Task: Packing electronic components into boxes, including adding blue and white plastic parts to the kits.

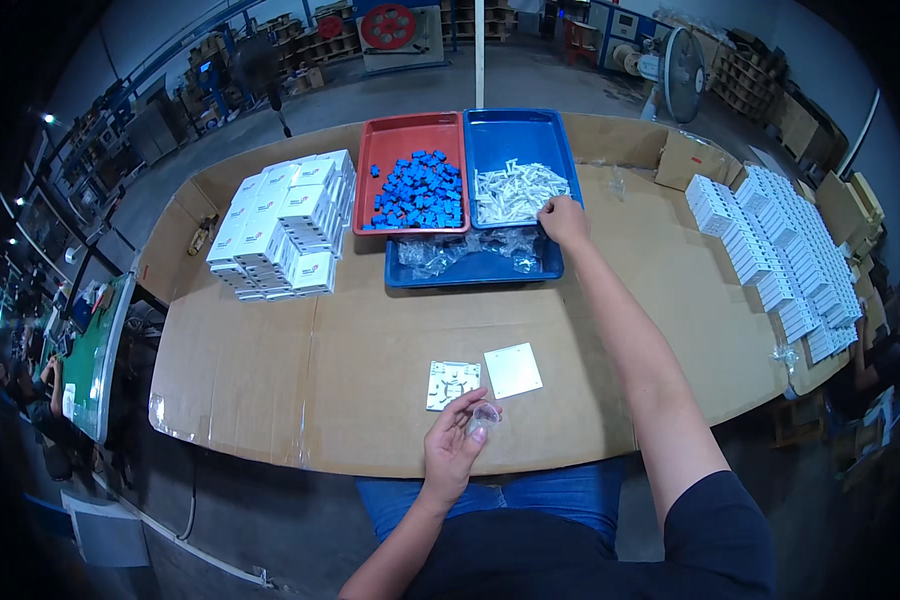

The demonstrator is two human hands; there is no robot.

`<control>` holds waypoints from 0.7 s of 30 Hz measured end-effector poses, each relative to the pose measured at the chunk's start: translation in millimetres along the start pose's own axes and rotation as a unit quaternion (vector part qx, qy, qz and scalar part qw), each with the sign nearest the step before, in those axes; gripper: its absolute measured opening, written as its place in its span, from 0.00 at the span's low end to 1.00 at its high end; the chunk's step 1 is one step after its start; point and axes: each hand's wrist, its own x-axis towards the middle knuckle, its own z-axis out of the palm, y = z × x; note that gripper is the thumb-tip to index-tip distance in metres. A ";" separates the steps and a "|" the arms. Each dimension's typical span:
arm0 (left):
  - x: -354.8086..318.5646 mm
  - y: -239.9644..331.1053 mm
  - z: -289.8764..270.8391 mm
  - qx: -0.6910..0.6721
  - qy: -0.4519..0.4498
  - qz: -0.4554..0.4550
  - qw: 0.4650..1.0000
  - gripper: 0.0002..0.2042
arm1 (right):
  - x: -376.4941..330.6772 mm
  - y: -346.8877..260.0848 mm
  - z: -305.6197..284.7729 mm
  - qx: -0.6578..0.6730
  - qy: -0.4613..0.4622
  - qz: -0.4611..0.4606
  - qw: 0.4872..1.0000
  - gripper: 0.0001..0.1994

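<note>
My left hand [454,445] is closed around a small clear plastic piece [484,416], perhaps a little bag, above the table's near edge. Just beyond it lie a white square plate with moulded inner parts [452,382] and a flat white square cover [514,371], side by side. My right arm stretches forward to the blue tray [515,128], which holds a heap of small white plastic parts [515,192]. At that tray's near right corner my right hand [564,220] has its fingers drawn together beside the parts; whatever is between them is hidden.
A red tray [410,130] of small blue parts [420,190] adjoins on the left. Below both, another blue tray [475,280] contains clear plastic bags [450,252]. Stacked white boxes [270,215] stand left, rows of white units [775,250] right. Cardboard walls [625,140] edge the table.
</note>
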 end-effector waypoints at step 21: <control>36.2 -13.2 -22.0 -0.252 0.032 -0.277 0.927 0.27 | -220.9 -17.3 -99.9 0.487 -0.161 0.017 0.858 0.06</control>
